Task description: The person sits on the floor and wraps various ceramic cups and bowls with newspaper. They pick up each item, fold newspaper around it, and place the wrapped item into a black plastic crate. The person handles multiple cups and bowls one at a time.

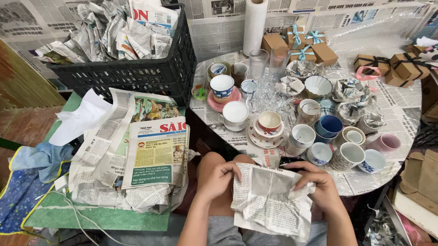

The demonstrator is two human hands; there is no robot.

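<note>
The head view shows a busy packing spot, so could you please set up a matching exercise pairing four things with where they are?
Things:
1. Crumpled newspaper sheet
2. Black plastic crate
3. White paper roll
4. Folded newspaper stack

Places:
A. upright at the round table's far edge
B. on the green surface
C. held between both hands
D. filled with crumpled newspaper

Pairs: 1-C, 2-D, 3-A, 4-B

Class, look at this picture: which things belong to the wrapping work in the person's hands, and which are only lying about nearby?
In use:
left hand
right hand
sheet of newspaper
cups
stack of newspapers

Lying about:
blue cloth
paper roll
gift boxes
black crate
</note>
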